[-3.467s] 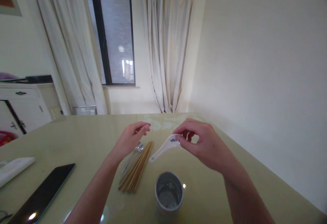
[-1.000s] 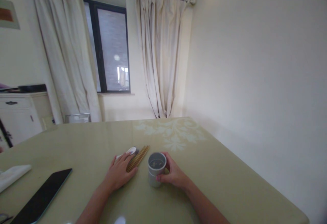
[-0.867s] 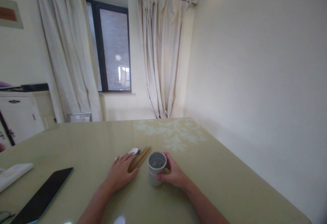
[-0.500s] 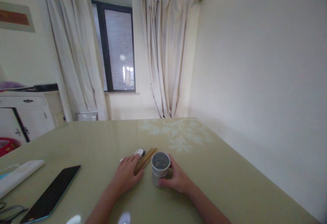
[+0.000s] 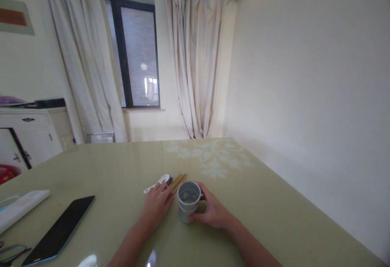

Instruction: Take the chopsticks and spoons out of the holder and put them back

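Note:
A grey cup (image 5: 184, 210) stands upright on the table, with small pale dots in clusters on its inner bottom. My right hand (image 5: 211, 207) is closed round its right side, thumb at the front low down. To the left of the cup, my left hand (image 5: 159, 202) lies over the near part of a bundle of wooden chopsticks (image 5: 179, 181), its fingers closed in on them. Their far ends stick out beyond the fingertips. Just beyond that hand rests a white spoon (image 5: 164, 178), with a small dark piece beside its head.
On the left of the glossy green table (image 5: 122, 169) lie a black tablet (image 5: 62, 228), a long white case (image 5: 26, 208) and a pair of glasses (image 5: 14, 253). A wall (image 5: 304, 96) runs along the right edge. Curtains and a window are behind.
My left hand has drawn its thumb in and closed over the chopsticks, uncovering more of the spoon's handle. My right hand stays on the cup. The view has shifted slightly.

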`<action>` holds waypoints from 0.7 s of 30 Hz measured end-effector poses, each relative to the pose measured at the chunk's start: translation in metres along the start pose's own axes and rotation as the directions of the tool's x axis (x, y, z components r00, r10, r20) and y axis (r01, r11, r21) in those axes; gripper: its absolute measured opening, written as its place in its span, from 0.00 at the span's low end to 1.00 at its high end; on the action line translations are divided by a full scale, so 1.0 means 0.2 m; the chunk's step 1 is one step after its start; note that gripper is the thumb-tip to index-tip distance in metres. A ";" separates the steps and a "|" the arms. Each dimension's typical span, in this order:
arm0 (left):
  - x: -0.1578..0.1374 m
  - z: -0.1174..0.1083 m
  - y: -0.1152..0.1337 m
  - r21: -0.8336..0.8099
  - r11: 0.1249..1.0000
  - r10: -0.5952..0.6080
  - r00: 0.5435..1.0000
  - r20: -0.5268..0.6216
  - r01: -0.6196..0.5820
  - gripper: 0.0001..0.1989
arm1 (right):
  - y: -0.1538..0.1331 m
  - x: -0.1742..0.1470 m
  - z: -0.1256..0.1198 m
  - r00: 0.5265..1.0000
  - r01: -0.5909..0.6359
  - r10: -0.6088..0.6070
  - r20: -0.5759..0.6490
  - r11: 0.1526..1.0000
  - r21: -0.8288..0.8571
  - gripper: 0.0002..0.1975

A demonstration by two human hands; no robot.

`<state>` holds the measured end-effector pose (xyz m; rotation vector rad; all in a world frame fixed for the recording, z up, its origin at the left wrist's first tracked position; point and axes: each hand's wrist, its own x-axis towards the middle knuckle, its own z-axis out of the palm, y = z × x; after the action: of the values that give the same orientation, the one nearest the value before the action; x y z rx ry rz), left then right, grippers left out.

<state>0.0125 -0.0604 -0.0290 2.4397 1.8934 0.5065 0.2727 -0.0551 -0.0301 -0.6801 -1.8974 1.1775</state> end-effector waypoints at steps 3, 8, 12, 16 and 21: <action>0.00 0.00 0.00 -0.006 1.000 -0.031 1.000 0.002 0.031 0.09 | -0.01 0.00 0.00 1.000 -0.019 0.019 0.002 1.000 -0.007 0.50; 0.00 0.01 0.00 -0.027 0.998 -0.062 0.998 0.004 0.062 0.07 | -0.02 -0.01 0.00 0.999 -0.046 0.047 0.023 0.999 -0.011 0.49; 0.00 -0.01 -0.01 -0.034 0.996 -0.080 0.996 0.033 0.081 0.07 | -0.06 -0.01 -0.03 0.989 -0.089 0.088 0.115 0.996 -0.002 0.49; -0.01 -0.03 -0.03 -0.010 0.997 -0.077 0.995 0.058 0.078 0.08 | -0.10 -0.01 -0.06 0.952 -0.080 0.089 0.292 0.996 -0.041 0.46; -0.02 -0.04 -0.04 -0.031 0.996 -0.082 0.995 0.056 0.084 0.06 | -0.10 -0.04 -0.08 0.946 -0.077 0.108 0.304 0.991 -0.110 0.45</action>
<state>0.0017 -0.0643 -0.0236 2.3186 1.9387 0.4601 0.2897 -0.0614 -0.0093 -0.6731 -2.2171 1.3208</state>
